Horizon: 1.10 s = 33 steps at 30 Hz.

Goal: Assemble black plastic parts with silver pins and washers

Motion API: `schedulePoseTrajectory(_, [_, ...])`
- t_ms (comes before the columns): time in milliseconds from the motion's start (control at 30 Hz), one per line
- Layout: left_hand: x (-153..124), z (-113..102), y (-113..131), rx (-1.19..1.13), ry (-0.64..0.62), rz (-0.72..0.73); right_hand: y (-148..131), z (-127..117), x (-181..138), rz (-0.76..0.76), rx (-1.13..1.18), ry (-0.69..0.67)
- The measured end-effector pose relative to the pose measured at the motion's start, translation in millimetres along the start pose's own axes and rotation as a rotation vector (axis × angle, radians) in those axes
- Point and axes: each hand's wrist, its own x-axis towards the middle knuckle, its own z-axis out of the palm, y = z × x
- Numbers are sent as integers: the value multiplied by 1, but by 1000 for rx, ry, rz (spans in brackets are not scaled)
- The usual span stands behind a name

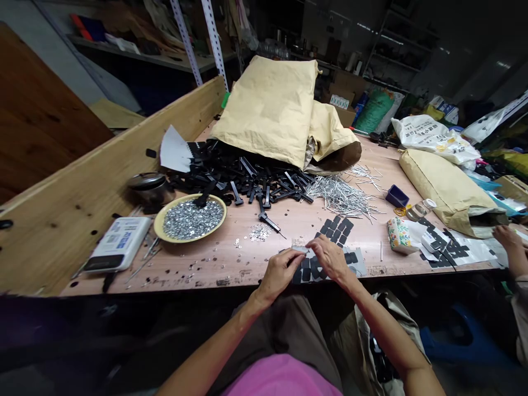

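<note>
My left hand and my right hand meet at the table's front edge, fingers pinched together on a small pale strip. Beneath them lies a grey sheet covered with black square pads. A small heap of tiny silver washers lies just left of my hands. A single black plastic part lies beyond it.
A yellow dish holds silver washers. A pile of black parts spills from tan paper sacks; metal pins lie right of it. A scale sits left. Another person's hand works at the right edge.
</note>
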Motion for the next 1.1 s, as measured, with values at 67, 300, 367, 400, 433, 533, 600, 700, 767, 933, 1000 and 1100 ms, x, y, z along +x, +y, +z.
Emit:
schedulePoseTrajectory(67, [2, -1, 2, -13, 8, -30, -1, -8, 1, -53, 138, 10])
schedulePoseTrajectory(300, [2, 0, 3, -39, 6, -81, 1, -6, 0, -203, 12, -2])
schedulePoseTrajectory(367, [0, 2, 3, -28, -9, -65, 0, -1, -1, -227, -122, 19])
schedulePoseTrajectory(400, [-1, 3, 3, -25, -11, -60, -1, 0, -1, -225, -174, 31])
schedulePoseTrajectory(433, [-2, 4, 3, -30, -4, -65, -1, 1, -2, -211, -207, 41])
schedulePoseTrajectory(533, [0, 7, 0, -156, 45, -150, -3, 2, -5, -76, -151, 74])
schedulePoseTrajectory(600, [4, 9, -3, -359, 66, -248, -4, 3, -8, 49, 34, 93])
schedulePoseTrajectory(700, [11, 14, -7, -671, 62, -390, -6, 12, -13, 170, 488, 78])
schedulePoseTrajectory(767, [13, 20, -9, -778, 58, -445, -9, 24, -16, 234, 769, 71])
schedulePoseTrajectory(933, [13, 34, -12, -823, 165, -493, -12, 47, -24, 488, 1107, 47])
schedulePoseTrajectory(1000, [14, 36, -14, -794, 188, -504, -6, 46, -24, 472, 1031, 44])
schedulePoseTrajectory(1100, [17, 34, -20, -687, 161, -530, 20, 32, -20, 294, 530, 192])
